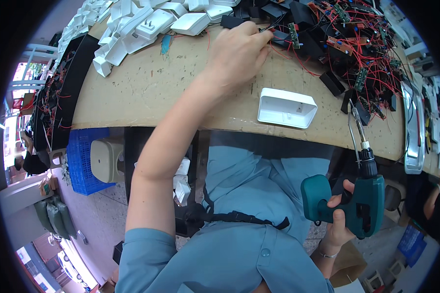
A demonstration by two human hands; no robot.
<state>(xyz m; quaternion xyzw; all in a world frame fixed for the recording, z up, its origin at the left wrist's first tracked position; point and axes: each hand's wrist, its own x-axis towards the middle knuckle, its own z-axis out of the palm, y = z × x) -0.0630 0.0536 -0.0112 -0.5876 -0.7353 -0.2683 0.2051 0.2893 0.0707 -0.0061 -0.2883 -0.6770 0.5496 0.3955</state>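
Observation:
My left hand reaches to the far side of the table, at the left edge of a heap of black boxes, circuit boards and red wires. Its fingers are pinched together among dark parts, and what they hold is hidden. A small black box lies by its knuckles. In my right hand is a teal soldering gun, gripped by its handle and held off the table's front edge with its metal tip and thin feed tube pointing up. Between the hands, an open white plastic case rests on the table.
White plastic casings are piled at the far left of the table. A black tray of wired parts stands further left, and a metal tray at the right. Below are a blue crate and a stool.

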